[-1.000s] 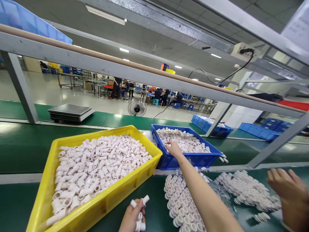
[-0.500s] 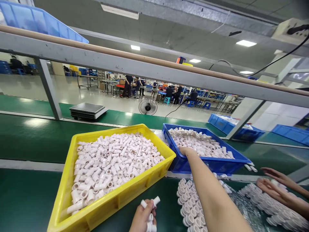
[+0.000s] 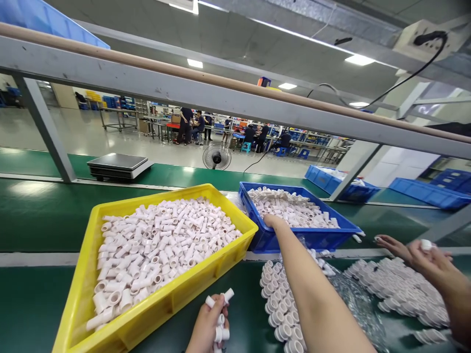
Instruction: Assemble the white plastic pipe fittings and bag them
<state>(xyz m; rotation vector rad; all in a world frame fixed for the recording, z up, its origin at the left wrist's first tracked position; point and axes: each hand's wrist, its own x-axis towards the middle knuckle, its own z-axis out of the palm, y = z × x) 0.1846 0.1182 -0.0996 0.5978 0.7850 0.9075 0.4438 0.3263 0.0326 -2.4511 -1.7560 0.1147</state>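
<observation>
My left hand (image 3: 206, 323) is closed around several white plastic pipe fittings (image 3: 222, 334), low at the centre in front of the yellow bin (image 3: 184, 299). Some fittings stick out past the thumb and below the fingers. My right hand (image 3: 270, 220) reaches over the near left wall of the blue bin (image 3: 309, 239); its fingers are hidden behind the rim. White fittings (image 3: 294, 208) fill that bin, and more fittings (image 3: 162, 245) are heaped in the yellow one. Beneath my right forearm, rows of white fittings (image 3: 281, 304) lie on the green surface.
Another person's hands (image 3: 423, 255) handle a white fitting at the right, above more rows of fittings (image 3: 405, 289). Clear plastic bags (image 3: 356, 304) lie between the rows. A scale (image 3: 117, 164) stands at the back left. A metal rail (image 3: 221, 90) crosses overhead.
The view has shifted slightly, so the bins appear further left. The other person's hands have come together on a fitting. Both of my hands stay in much the same places.
</observation>
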